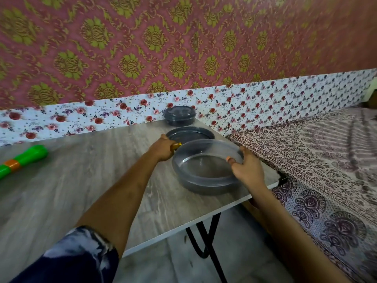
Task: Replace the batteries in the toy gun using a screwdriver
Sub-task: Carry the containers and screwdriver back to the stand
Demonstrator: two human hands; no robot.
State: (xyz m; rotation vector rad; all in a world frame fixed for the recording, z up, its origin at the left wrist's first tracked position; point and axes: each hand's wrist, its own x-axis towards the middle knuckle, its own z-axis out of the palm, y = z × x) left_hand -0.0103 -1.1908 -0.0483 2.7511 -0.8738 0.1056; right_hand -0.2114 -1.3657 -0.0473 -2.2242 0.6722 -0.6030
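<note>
Tabletop (81, 190), left grip (163, 149) round screwdriver (175, 146) — right grip (245, 168) pinching container (204, 170)

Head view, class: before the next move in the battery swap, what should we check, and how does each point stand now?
1. Tool in grip: the left hand grips the amber tool handle: ok.
2. Tool tip identified: cannot tell, it is hidden.
3. Dish steadied: the right hand holds the open container by its rim: ok.
4. Work piece at hand: not ok, the toy gun lies far left on the table, untouched.
5. Fresh batteries located: cannot tell, none show.
</note>
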